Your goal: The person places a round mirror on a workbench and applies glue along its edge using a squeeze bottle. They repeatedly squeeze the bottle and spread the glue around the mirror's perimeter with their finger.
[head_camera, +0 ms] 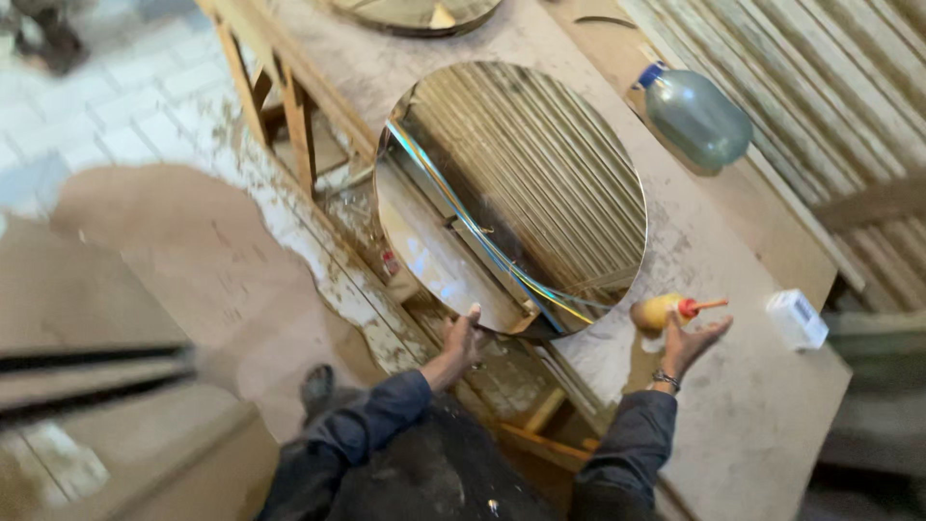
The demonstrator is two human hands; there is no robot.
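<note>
A large round mirror (pixel 540 174) lies tilted over the edge of a dusty wooden worktable (pixel 762 415), reflecting corrugated sheeting and coloured cables. My left hand (pixel 463 340) grips the mirror's near rim with the thumb on top. My right hand (pixel 690 342) hovers open, palm up, just off the mirror's lower right edge and right beside a small yellow squeeze bottle (pixel 661 311) with a red nozzle. Both arms wear dark sleeves, and a bracelet sits on the right wrist.
A green plastic bottle (pixel 696 116) with a blue cap lies at the table's far side. A small white box (pixel 797 318) sits near the right edge. Another round mirror (pixel 415 13) rests at the top. A wooden frame (pixel 289 106) and wet floor lie to the left.
</note>
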